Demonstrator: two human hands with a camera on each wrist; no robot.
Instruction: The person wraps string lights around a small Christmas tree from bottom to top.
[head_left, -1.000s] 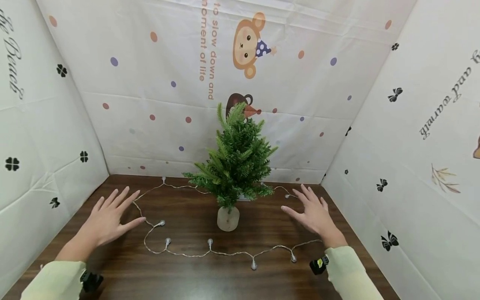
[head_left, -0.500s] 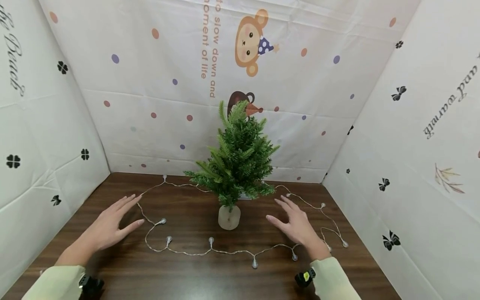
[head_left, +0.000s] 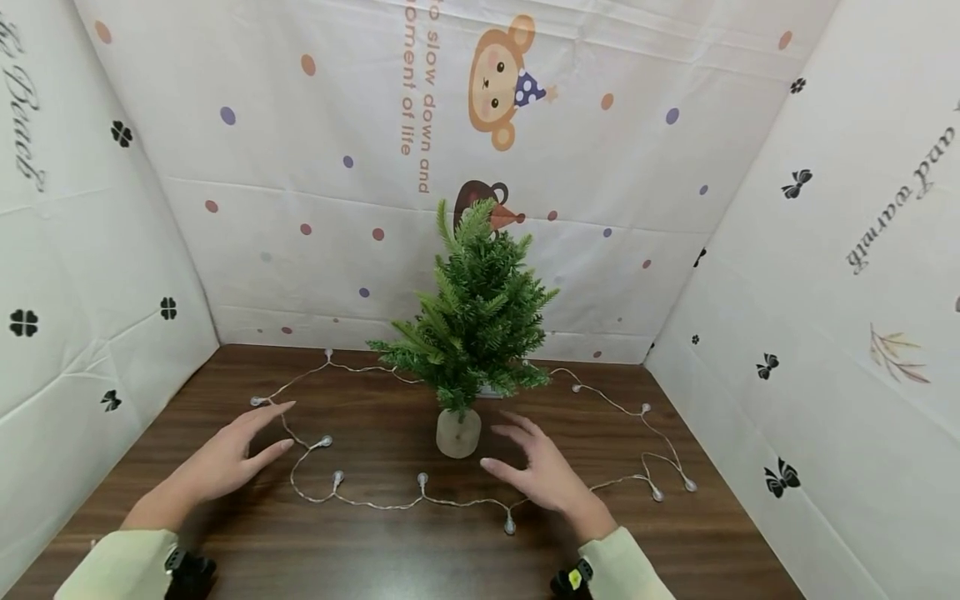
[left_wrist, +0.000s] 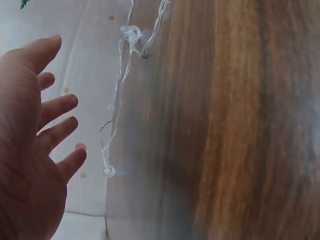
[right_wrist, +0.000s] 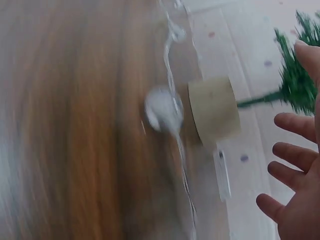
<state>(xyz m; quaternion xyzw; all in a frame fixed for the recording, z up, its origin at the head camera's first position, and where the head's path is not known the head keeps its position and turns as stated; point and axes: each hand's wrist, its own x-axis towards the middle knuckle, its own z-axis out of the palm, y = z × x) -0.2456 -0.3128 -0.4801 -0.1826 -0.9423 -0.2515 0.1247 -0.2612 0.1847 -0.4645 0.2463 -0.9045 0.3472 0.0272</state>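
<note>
A small artificial Christmas tree (head_left: 480, 317) stands upright on its round wooden base (head_left: 458, 434) in the head view. Around it on the table winds a string of lights (head_left: 382, 507) with clear bulbs. My right hand (head_left: 546, 473) is just right of the base, apart from it, fingers loosely spread and holding nothing. To the left, my left hand (head_left: 225, 457) hovers by the string's left side, fingers relaxed with nothing in them. In the left wrist view a bulb (left_wrist: 132, 34) lies beyond the left hand. The right wrist view shows the wooden base (right_wrist: 215, 111) beyond the right fingers.
White printed cloth walls (head_left: 330, 250) rise at the back and both sides of the brown wooden table (head_left: 360, 558). Behind the tree lies a small white box-like piece (right_wrist: 222, 174), partly hidden in the head view.
My right hand has moved left, from the right part of the light string to near the tree's base. My left hand has shifted slightly down and right. Tree and lights look unmoved.
</note>
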